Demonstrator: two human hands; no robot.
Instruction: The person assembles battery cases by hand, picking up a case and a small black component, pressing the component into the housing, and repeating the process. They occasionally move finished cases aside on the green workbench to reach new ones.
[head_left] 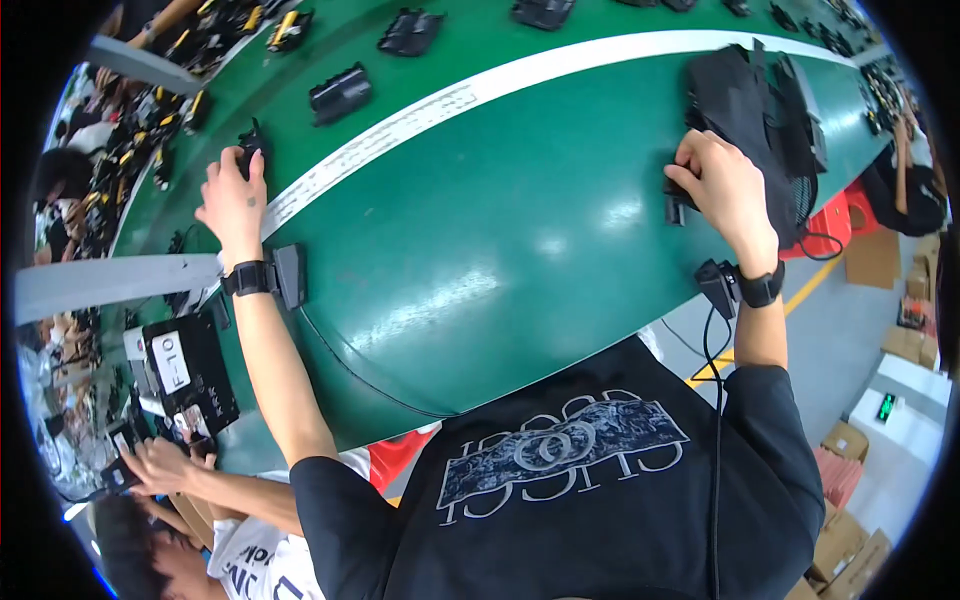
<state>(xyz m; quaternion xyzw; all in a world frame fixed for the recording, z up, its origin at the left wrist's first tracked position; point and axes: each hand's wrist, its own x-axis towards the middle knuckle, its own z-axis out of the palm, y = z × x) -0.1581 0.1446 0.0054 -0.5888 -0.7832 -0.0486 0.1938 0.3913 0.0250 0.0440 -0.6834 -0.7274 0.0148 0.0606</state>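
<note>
Both my arms reach out over the green conveyor belt (pixel 480 230), which carries black moulded parts along its far lane beyond a white stripe (pixel 520 75). My left hand (pixel 232 195) is closed around a small black part (pixel 250 145) at the stripe's near edge; the part stands roughly upright, its long axis pointing away from me, probably because I grasp it from below and behind. My right hand (pixel 725 190) curls its fingers onto another small black piece (pixel 678 200) resting on the belt just beside a black fan housing (pixel 760 110); I cannot tell that piece's long axis, since the hand hides most of it. Each wrist wears a dark band with a small black unit attached. At lower left, another person's hands (pixel 160 465) work near a black labelled box (pixel 190 370).
</note>
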